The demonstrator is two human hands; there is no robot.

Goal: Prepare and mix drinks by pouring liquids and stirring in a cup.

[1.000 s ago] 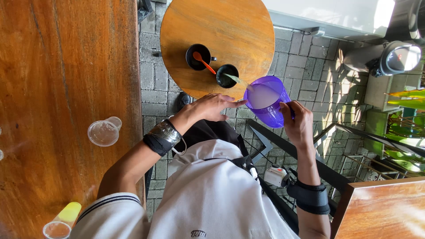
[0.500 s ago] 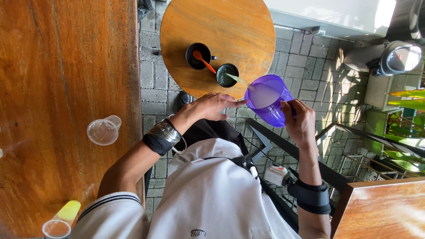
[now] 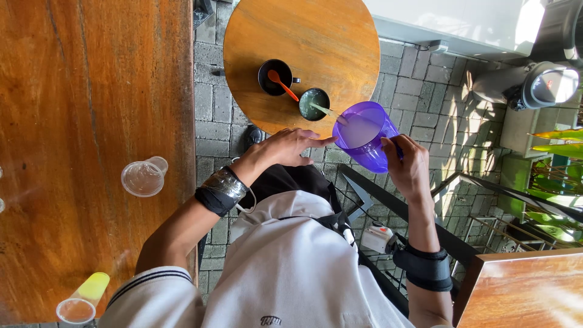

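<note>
- Far left of frame: a long wooden table (image 3: 91, 140) is seen from above. An empty clear plastic cup (image 3: 143, 178) lies on its side near the table's right edge, mid-height.
- Lower left corner: a second clear cup (image 3: 76, 311) with a yellow-green stick (image 3: 92, 287) beside it is seen on the same table.
- Centre: the left hand (image 3: 285, 149) is stretched flat, fingers nearly straight and spread. Nothing is gripped. The fingertips reach the side of the purple jug (image 3: 364, 135); actual contact cannot be told.
- A wide metal cuff over a black band (image 3: 221, 189) is worn on the left wrist.
- Upper centre: a round wooden table (image 3: 328, 42) carries a black cup (image 3: 274, 76) with an orange spoon (image 3: 283, 85), and just right of it a small black bowl (image 3: 314, 103) with a pale straw (image 3: 331, 113).
- Centre right: the purple jug is held off the round table's lower right edge, tilted, pale liquid visible inside.
- Right of the jug: the right hand (image 3: 410, 167) is closed around the jug's handle side, fingers curled.
- Lower right: a black strap (image 3: 428, 273) is worn on the right forearm.
</note>
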